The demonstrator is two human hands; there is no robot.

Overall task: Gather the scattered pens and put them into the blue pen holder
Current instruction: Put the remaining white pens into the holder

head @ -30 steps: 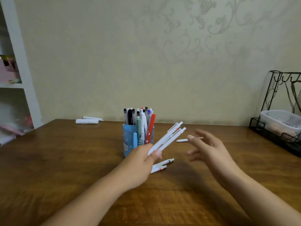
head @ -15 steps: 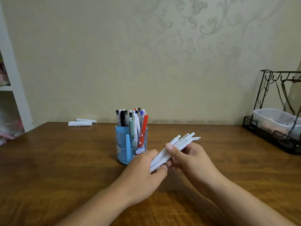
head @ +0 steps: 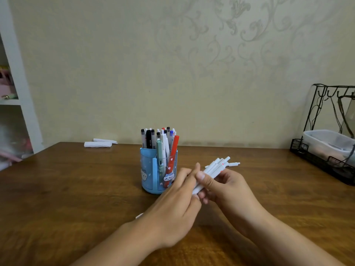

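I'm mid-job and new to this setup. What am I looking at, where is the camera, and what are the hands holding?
No machine here: a person works with bare hands, filmed by a wide-angle camera on their head, looking forward and down. The left hand and right hand together grip a bundle of white pens above a wooden table. The blue pen holder, already full of pens, stands just left of them. One white pen lies on the table behind the bundle. A black wire rack sits far right.
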